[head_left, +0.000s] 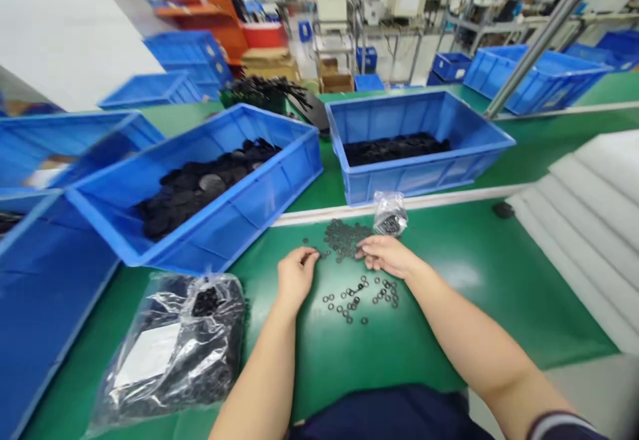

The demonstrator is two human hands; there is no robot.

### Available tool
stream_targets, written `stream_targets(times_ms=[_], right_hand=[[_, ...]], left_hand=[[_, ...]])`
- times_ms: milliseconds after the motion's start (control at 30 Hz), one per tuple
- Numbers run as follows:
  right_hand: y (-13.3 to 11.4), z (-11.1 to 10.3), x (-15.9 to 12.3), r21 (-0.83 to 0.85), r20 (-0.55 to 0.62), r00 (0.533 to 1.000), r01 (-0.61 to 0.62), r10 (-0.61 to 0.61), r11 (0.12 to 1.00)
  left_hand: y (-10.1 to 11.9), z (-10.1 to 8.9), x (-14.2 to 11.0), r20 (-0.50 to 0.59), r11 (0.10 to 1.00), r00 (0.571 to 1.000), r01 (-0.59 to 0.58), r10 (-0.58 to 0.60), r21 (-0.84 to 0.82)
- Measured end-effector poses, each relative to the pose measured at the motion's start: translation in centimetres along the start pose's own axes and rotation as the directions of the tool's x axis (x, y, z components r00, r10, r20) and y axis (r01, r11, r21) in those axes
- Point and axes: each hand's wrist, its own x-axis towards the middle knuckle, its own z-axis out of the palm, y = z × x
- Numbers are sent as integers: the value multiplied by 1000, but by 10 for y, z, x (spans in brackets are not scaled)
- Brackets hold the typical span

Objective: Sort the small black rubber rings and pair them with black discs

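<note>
On green tabletop (279, 360), L side: clear plastic bag w/ black parts (184, 353). L hand (297, 270): fingertips pinched nearly closed, grip contents can't tell. Small black rings (352, 303) btwn & nearer body than hands. R hand (387, 255): fingers half-curled at dark ring pile (343, 237), hold unclear; clear knotted-looking bag (390, 214) just beyond.

Your green counter (414, 353) carries a dense pile of small dark rings (344, 237), looser black rings (352, 303) nearer you, a small clear bag (390, 215) beside the pile — and, to the left, a large clear bag of dark pieces (184, 353).
</note>
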Motion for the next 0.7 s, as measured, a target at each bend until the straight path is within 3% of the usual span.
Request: stream_targets(times_ms=[133, 200, 267, 300, 367, 433, 500, 567, 700], right_hand=[[1, -3, 2, 13, 46, 999, -10, 10, 1000], [2, -4, 4, 31, 71, 998, -4, 2, 999], [3, -5, 5, 43, 86, 996, 0, -4, 999], [4, -6, 5, 45, 88, 996, 2, -6, 999], [5, -6, 6, 41, 86, 996, 9, -12, 999], [6, -6, 6, 33, 81, 997, 17, -20, 999], [6, -6, 6, 32, 76, 997, 22, -25, 999], [6, -5, 6, 43, 80, 996, 22, -25, 999], [3, -4, 3, 83, 93, 995, 25, -33, 996]], left_hand=[[-13, -1, 5, -12, 978, 999, -31, 34, 206], [-12, -1, 4, -95, 967, 995, 8, 17, 253], [-1, 2, -1, -159, 961, 984, -30, 76, 273], [6, 4, -6, -135, 959, 981, -100, 140, 267], [22, 13, -18, 48, 936, 956, -293, 289, 194], [34, 23, -32, 277, 897, 876, -433, 395, 90], [40, 33, -43, 417, 874, 806, -484, 421, 52], [40, 39, -49, 469, 871, 786, -487, 404, 66], [35, 41, -47, 461, 898, 805, -438, 375, 35]])
